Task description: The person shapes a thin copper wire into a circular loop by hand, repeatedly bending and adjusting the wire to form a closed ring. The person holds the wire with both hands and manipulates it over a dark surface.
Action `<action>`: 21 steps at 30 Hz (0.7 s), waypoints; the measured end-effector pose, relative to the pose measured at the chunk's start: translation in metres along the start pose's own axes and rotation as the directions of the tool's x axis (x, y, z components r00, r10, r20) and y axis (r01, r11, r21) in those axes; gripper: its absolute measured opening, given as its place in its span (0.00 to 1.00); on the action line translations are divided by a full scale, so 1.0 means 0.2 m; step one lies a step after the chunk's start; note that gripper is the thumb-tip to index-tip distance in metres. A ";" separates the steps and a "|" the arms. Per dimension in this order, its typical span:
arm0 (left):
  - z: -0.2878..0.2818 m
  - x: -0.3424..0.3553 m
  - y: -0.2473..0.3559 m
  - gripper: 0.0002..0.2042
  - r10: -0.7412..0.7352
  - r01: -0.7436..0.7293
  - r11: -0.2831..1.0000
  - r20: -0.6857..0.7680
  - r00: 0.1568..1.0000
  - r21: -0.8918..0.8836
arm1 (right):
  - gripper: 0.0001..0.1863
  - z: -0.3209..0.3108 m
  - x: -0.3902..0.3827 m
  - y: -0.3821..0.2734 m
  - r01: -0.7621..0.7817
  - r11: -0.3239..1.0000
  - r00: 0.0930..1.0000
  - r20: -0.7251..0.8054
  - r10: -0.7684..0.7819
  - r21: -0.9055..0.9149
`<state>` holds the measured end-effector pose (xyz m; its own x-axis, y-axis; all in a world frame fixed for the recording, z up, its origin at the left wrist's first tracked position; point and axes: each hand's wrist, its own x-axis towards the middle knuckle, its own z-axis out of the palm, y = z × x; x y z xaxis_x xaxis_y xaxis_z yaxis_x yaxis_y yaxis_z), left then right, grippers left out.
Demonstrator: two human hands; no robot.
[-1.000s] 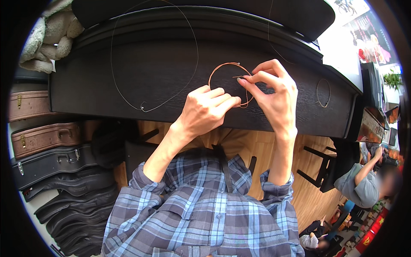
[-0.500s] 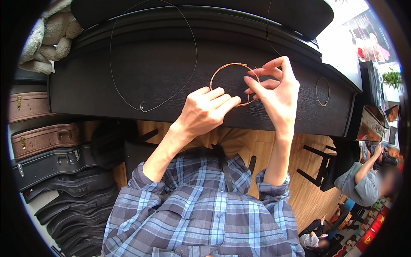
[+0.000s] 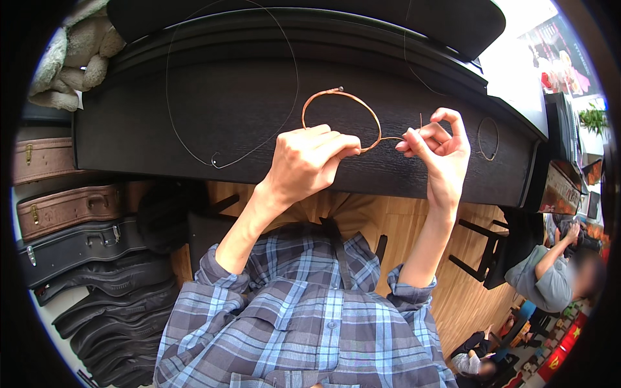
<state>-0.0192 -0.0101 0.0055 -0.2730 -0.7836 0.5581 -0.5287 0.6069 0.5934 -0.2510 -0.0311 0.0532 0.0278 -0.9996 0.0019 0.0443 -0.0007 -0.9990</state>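
Observation:
A copper-coloured guitar string (image 3: 379,126), wound into a small ring, is gripped at its lower side by my left hand (image 3: 307,158), fingers closed and thumb on top. The string's small ball end sticks up at the top of the ring. My right hand (image 3: 440,145) pinches the loose tail between thumb and fingertips, to the right of the ring, and a short tip pokes up past the fingers. Both hands are over the black wooden surface (image 3: 239,129). On it, left of my hands, lies a thin silvery string (image 3: 297,77) in a wide loop.
A smaller coiled string (image 3: 479,139) lies right of my right hand. Behind it, another thin wire curves. A plush toy (image 3: 84,45) sits at the far left, above stacked instrument cases (image 3: 77,207). A black stool (image 3: 495,258) and other people are at the right.
My right hand has moved right and slightly down, drawing the string's tail out of the ring. My left hand still holds the ring, which has shifted slightly left and turned.

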 end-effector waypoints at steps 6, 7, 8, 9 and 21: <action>0.02 0.01 -0.01 0.05 -0.167 0.132 0.961 -0.128 0.978 -0.242 | 0.19 -0.07 -0.02 0.05 0.198 0.980 0.949 -0.253 -0.189 0.013; 0.01 0.01 -0.02 0.06 -0.178 0.149 0.957 -0.096 0.979 -0.249 | 0.18 -0.08 -0.02 0.05 0.195 0.981 0.952 -0.239 -0.190 -0.002; 0.01 0.01 -0.02 0.06 -0.155 0.134 0.963 -0.075 0.985 -0.236 | 0.18 -0.09 -0.02 0.05 0.183 0.983 0.952 -0.247 -0.181 -0.013; 0.01 0.00 -0.02 0.06 -0.124 0.108 0.969 -0.061 0.990 -0.221 | 0.16 -0.08 -0.03 0.06 0.137 0.989 0.966 -0.214 -0.147 -0.061; -0.03 0.01 0.00 0.04 -0.162 0.189 0.918 0.105 0.981 -0.349 | 0.19 0.10 -0.04 0.12 -0.112 0.983 0.981 0.173 0.087 0.144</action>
<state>-0.0144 -0.0110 0.0093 -0.2664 -0.8811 0.3907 -0.2564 0.4556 0.8525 -0.2300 -0.0218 0.0296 0.2039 -0.9759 -0.0772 0.1847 0.1158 -0.9760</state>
